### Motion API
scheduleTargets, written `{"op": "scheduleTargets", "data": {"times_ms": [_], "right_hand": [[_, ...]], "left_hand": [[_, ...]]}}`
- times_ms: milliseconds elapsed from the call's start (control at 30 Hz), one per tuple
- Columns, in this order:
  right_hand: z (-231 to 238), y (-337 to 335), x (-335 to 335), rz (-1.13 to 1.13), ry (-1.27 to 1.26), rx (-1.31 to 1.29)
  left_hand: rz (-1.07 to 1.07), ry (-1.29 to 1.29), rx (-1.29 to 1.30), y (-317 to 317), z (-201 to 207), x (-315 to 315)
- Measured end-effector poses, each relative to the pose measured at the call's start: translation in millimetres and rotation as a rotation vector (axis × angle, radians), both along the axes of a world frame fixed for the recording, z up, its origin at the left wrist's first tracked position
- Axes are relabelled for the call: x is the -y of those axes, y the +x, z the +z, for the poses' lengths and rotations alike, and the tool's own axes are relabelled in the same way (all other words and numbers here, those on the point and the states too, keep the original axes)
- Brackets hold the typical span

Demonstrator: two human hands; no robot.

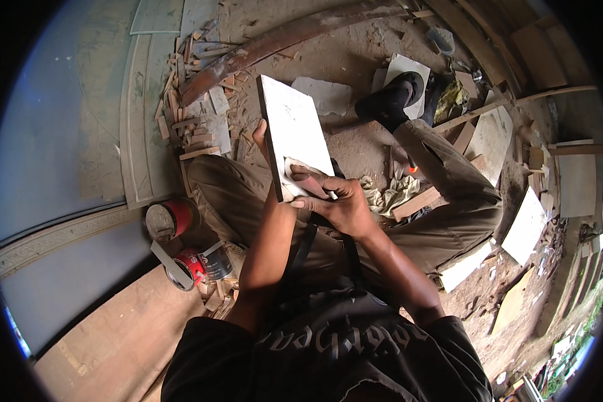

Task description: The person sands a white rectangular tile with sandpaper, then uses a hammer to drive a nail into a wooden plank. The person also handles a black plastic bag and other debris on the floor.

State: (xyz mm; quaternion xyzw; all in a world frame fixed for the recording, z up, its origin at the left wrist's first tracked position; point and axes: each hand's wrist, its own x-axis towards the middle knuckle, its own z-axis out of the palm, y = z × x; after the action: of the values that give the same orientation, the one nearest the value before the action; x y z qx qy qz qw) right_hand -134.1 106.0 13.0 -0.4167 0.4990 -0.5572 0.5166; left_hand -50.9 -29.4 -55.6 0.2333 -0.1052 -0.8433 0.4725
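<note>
A flat white board (298, 124) with a dark edge is tilted up in front of my body, above my lap. My left hand (260, 139) grips it from behind and below; only some fingers show at its left edge, the rest being hidden by the board. At the lower end of its white face, my right hand (342, 204) is closed on a folded reddish-brown sheet that looks like sandpaper (310, 185). A pale piece (290, 166) lies under those fingers against the board; I cannot tell whether it is part of the same sheet.
My crossed legs (442, 218) surround the work. Left of my knee stand a red tin (174, 219) and a dark can (216, 262), with a flat scraper-like blade (169, 263) beside them. Wood offcuts (197, 137), a long curved beam (268, 47) and a crumpled cloth (388, 197) lie about.
</note>
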Motion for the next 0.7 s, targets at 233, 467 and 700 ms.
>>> {"op": "scheduleTargets", "data": {"times_ms": [233, 467, 700], "right_hand": [[-3.0, 0.9, -1.4, -0.047, 0.046, 0.073], [-14.3, 2.4, 0.0, -0.205, 0.130, -0.048], [-12.1, 1.5, -14.1, -0.112, 0.042, 0.006]], "left_hand": [[0.159, -0.331, 0.367, -11.2, 9.7, -13.1], [-0.135, 0.052, -0.038, -5.1, -3.0, -18.6], [-0.070, 0.011, 0.025, -3.7, -11.3, -11.6]]}}
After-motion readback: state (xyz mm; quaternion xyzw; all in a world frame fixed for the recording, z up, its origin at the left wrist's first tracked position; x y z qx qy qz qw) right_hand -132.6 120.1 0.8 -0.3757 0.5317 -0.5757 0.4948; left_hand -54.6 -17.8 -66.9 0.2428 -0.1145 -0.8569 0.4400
